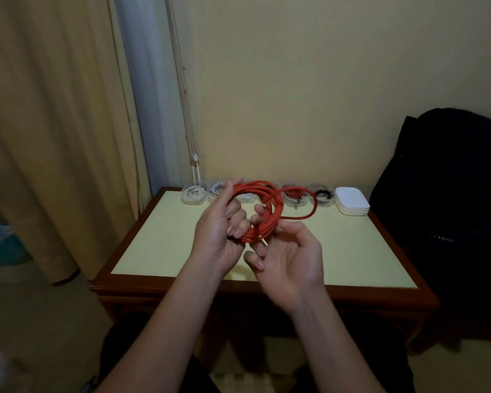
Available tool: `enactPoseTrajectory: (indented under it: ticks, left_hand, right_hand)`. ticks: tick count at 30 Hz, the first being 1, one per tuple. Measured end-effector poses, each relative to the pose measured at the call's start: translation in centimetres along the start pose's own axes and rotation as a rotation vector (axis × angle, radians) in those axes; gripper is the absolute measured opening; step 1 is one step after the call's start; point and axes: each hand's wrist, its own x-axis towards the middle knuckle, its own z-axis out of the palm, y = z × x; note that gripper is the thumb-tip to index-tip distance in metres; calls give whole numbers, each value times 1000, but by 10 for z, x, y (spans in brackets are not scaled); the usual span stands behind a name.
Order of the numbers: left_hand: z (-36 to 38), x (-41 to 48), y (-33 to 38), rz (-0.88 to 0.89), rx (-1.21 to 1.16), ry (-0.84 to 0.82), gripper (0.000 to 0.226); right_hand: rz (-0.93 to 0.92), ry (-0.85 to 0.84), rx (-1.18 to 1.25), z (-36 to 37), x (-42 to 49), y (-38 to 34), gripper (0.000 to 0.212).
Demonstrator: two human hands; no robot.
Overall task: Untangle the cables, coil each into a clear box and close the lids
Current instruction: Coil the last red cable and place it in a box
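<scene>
Left grip (219, 231) is clamped on the red cable (270, 199), fingers through the coil so the loops stay stacked. Right grip (289, 256), palm up, cradles the coil's underside; pinching or not, you cannot tell. 1 loose tail arcs right of it, above the table (167, 236).

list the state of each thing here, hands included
red cable: partly coiled, held in the air, one end looping loose to the right
left hand: grips the coil
right hand: fingers curled on the coil
clear boxes: coiled cables inside; lids unclear
white stack: untouched, right of the boxes
</scene>
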Motion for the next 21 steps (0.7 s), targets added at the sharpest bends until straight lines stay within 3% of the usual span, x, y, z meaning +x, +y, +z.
enactPoseTrajectory:
  ticks: [2,4,7,10,13,16,21]
  left_hand:
    - [-2,1,-5,106,162,25,31]
    - [-6,1,-13,133,273,-8,31]
    - [-14,2,-22,82,410,-135,32]
    - [-21,8,-21,-9,591,-122,29]
    - [-24,14,-15,-199,512,-111,36]
    - [-25,17,-13,-341,354,-98,37]
    - [-33,19,-19,-210,403,-19,30]
  right_hand:
    - [6,-11,-28,2,0,-1,36]
    - [-1,86,-204,0,5,-1,23]
    - [9,215,-461,-12,18,-12,4]
    - [145,170,-500,-27,21,-32,9]
    - [263,126,-562,-41,19,-39,5]
    - [262,111,-655,-50,20,-35,8]
    - [87,116,-1033,-52,17,-34,25]
